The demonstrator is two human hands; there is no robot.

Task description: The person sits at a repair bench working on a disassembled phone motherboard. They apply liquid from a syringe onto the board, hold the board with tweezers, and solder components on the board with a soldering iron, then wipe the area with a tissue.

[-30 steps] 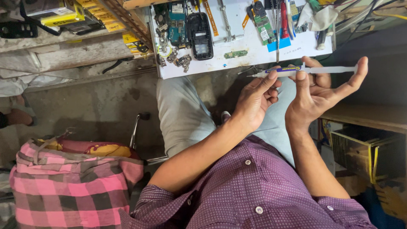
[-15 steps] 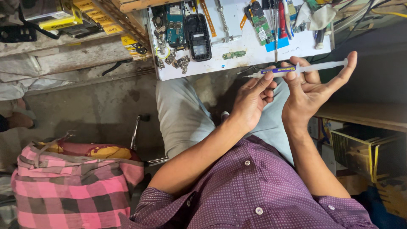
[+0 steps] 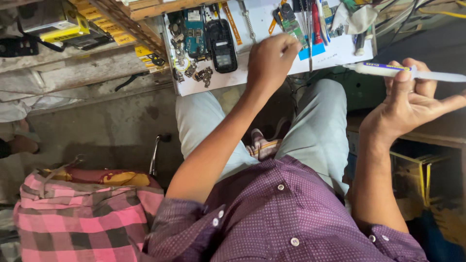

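Left hand [image 3: 271,59] now up at white board [image 3: 252,73], off syringe [image 3: 403,72].

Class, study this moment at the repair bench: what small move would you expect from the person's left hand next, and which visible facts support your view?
Probably it closes on one tool. The left hand is already at the white work tray, fingers curled beside the tweezers and screwdrivers. The right hand holds the syringe-like white tube off to the side, clear of the tray. The opened black phone lies untouched.

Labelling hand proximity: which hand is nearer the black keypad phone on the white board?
Left. The left hand rests on the board just right of the black keypad phone; the right hand is off the board, holding a white tube.
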